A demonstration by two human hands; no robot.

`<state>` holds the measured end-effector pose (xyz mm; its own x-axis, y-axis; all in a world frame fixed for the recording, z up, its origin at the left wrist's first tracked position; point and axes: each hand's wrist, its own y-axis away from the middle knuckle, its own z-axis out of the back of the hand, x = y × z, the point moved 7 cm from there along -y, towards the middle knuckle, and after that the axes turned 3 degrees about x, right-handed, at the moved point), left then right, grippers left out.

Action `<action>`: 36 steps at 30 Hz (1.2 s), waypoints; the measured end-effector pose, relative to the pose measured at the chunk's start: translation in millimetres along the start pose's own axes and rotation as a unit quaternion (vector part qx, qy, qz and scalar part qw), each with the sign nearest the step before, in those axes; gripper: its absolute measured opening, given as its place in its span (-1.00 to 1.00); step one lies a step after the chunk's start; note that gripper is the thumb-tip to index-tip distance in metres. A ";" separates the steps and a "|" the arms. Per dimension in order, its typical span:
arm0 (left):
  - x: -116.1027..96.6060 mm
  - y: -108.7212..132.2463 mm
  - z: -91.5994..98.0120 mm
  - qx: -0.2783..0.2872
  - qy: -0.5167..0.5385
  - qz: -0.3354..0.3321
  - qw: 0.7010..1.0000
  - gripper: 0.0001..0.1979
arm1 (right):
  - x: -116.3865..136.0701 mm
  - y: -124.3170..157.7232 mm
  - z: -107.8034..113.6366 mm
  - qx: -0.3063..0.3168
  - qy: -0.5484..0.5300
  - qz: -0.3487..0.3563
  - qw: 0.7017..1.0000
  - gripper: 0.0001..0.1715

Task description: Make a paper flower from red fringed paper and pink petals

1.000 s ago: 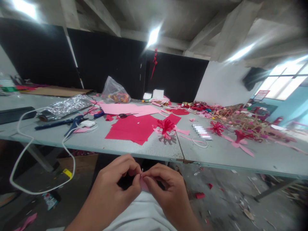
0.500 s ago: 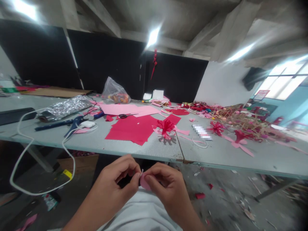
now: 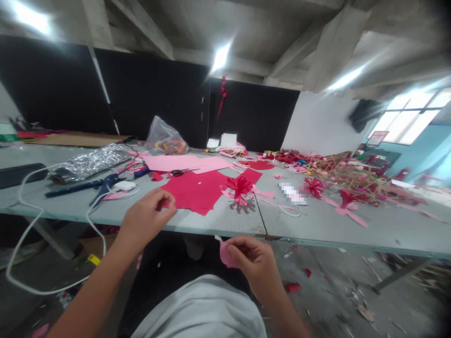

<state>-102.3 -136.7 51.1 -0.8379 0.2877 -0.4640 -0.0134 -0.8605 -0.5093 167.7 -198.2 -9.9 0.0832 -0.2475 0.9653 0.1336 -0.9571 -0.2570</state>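
Between the thumb and fingers of my right hand (image 3: 255, 263) is a small rounded pink piece (image 3: 227, 256), paper or foam by its look, with a short white strip (image 3: 218, 238) sticking up from its top. It hangs in front of the table edge, above my lap. My left hand (image 3: 151, 213) is raised at the front edge, close to the left side of the red sheets (image 3: 197, 190). Its fingers are curled with thumb and forefinger near each other; whether something tiny is between them is hidden. A red fringed paper flower (image 3: 240, 188) stands beyond my right hand.
Black-handled scissors (image 3: 177, 172) lie by pink sheets (image 3: 158, 163). Left are a blue glue gun (image 3: 107, 183), a white cable (image 3: 23, 199) looping off the edge, and a silvery roll (image 3: 93, 162). Right are a white-corded blurred object (image 3: 292, 193) and a pile of stems (image 3: 338, 171).
Both hands were together around the pink piece. My left hand has let go and moved up and left to the table edge; my right hand still holds the piece.
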 end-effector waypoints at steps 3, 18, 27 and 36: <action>18.4 -21.1 -3.5 -0.017 -0.089 -0.007 0.996 -0.82 | 3.5 -1.9 12.2 -0.017 -0.011 -0.011 1.000 -0.72; -7.3 13.9 -15.2 -0.056 0.062 -0.077 0.993 -0.72 | -14.5 -6.7 14.4 -0.031 -0.123 -0.044 0.991 -0.73; -75.5 72.1 -67.6 0.188 0.471 0.069 0.859 -0.68 | -9.6 1.8 -4.7 0.013 -0.142 -0.043 0.989 -0.73; -87.7 80.6 -62.5 0.202 0.534 0.084 0.816 -0.69 | -6.9 8.6 -14.4 0.042 -0.111 -0.043 0.992 -0.75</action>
<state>4.2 -205.0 5.5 0.1053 0.1687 -0.9800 -0.3077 -0.9316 -0.1934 154.0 -206.9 -18.0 0.2814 -0.1179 0.9523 0.2304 -0.9551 -0.1863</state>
